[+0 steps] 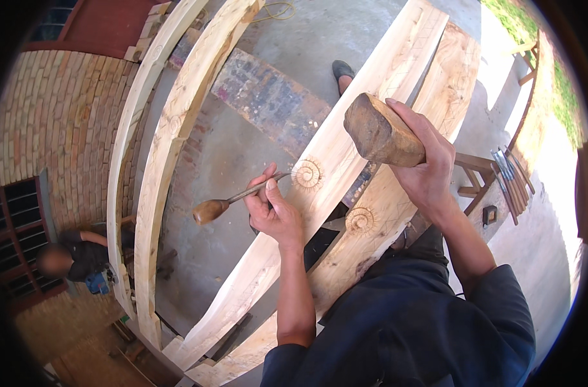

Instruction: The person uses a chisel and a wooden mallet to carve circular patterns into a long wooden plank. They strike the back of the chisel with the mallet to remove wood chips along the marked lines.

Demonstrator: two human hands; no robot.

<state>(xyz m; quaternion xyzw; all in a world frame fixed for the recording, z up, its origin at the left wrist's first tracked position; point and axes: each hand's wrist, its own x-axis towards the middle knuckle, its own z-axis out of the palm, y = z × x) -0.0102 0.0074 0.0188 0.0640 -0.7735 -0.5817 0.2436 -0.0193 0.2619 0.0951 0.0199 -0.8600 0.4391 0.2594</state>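
Note:
My left hand (276, 208) holds a wood-handled carving chisel (231, 199) by its metal shank. The tool's tip is at the left edge of a carved spiral rosette (307, 175) on a long pale wooden beam (255, 271). Over that beam, my right hand (427, 159) grips a worn wooden block (383, 129) used as a mallet, raised off the wood. On the second beam (448, 72), nearer my body, is a similar rosette (361, 221). Pencilled zigzag lines run along both beams.
Two more long beams (170, 128) stand to the left. A stained plank (274, 99) crosses beneath the work. Several chisels (511, 181) and a small dark box (490, 215) lie on a bench at right. At far left a person (76, 256) is beside a blue power tool (98, 282).

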